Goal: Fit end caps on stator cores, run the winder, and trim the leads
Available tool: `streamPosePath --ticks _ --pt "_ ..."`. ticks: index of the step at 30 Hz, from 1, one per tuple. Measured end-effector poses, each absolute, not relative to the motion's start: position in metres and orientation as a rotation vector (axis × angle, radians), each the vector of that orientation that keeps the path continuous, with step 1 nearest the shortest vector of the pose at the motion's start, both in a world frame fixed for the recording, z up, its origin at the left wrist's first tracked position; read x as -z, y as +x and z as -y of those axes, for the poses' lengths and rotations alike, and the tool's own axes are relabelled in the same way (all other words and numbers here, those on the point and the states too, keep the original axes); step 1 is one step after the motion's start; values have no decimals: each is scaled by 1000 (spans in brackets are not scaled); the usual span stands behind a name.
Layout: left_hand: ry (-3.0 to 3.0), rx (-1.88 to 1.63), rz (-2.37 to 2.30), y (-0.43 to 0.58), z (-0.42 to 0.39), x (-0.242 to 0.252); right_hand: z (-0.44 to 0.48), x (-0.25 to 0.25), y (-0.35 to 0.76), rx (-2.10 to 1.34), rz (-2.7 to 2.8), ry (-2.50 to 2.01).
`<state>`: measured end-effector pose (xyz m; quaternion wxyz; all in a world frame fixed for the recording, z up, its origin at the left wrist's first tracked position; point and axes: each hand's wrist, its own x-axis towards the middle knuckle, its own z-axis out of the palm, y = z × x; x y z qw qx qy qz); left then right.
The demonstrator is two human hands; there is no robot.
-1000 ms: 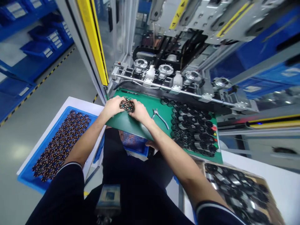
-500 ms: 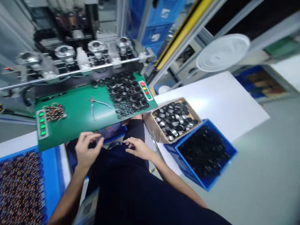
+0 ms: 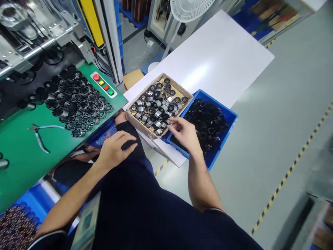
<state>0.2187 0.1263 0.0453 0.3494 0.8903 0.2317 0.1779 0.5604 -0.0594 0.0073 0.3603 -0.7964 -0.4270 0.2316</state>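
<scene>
My right hand (image 3: 184, 134) is open with curled fingers, its fingertips at the near edge of a cardboard tray (image 3: 140, 125). The tray holds many black-and-silver metal rings (image 3: 153, 107) and sits partly over a blue crate (image 3: 224, 142) of black parts (image 3: 205, 125). I cannot tell whether my fingertips touch a ring. My left hand (image 3: 116, 149) is open and holds nothing, resting over my dark trousers near the edge of the green mat (image 3: 26, 173). Several rings (image 3: 75, 100) and side-cutting pliers (image 3: 39, 135) lie on the mat.
A button panel (image 3: 102, 85) sits at the mat's far corner, with machinery (image 3: 31, 31) behind. A white table (image 3: 208, 59) holds the tray and crate. A fan (image 3: 188, 8) stands beyond it. Copper-wound parts fill a blue tray (image 3: 17, 229) at lower left.
My view has swung right from the machine to the tray and crate. My hands have let go of the copper-wound cluster, and my right hand has moved out to the tray's edge.
</scene>
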Motion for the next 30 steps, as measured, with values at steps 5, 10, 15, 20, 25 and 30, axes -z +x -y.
streamPosePath --ticks 5,10,15,20,25,30 --pt "2383 -249 -647 299 -145 -26 42 5 573 -503 1138 -2060" --pt "2566 -93 -590 355 -157 -8 34 17 541 -531 1214 -2041" --pt "2557 13 -522 366 -156 8 39 36 516 -514 1139 -2098" --pt "2462 -46 -564 371 -149 21 40 47 516 -487 1044 -2000" --pt "2122 -323 -618 347 -138 11 45 28 514 -480 859 -1790" --pt "1475 -775 -469 289 -126 -34 32 -31 480 -878 677 -1295"
